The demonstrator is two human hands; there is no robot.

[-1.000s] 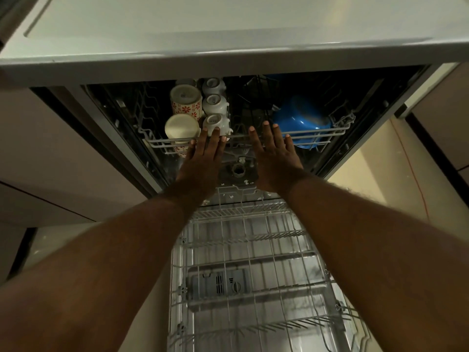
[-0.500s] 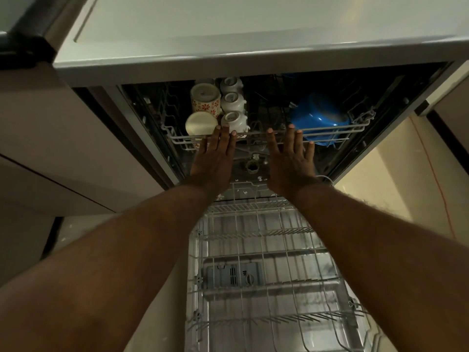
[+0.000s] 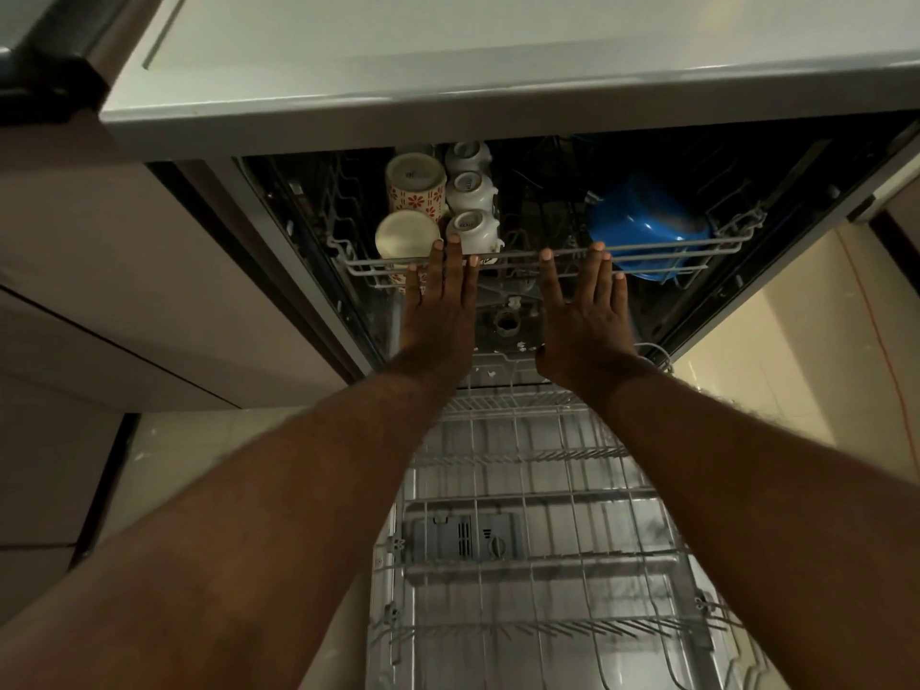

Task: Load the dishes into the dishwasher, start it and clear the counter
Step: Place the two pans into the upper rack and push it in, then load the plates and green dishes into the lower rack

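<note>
The upper rack [image 3: 508,257] is thin wire under a smooth, pale grey coating with a dull shine. The lower rack [image 3: 522,458] is the same coated wire, lying over a door lining [image 3: 622,530] of bare metal with smeared, hazy reflections. The soap dispenser [image 3: 460,537] set in that lining is matt grey plastic. The three white cups [image 3: 470,226] look like glazed ceramic, smooth and glossy, and the flowered mug [image 3: 415,186] beside them has the same glaze. The blue bowl [image 3: 642,216] is smooth, shiny plastic. The table [image 3: 448,57] is a smooth pale slab with a soft sheen. The cupboard fronts [image 3: 124,241] are flat and matt. The floor [image 3: 796,351] has pale tiles with a faint gloss.
</note>
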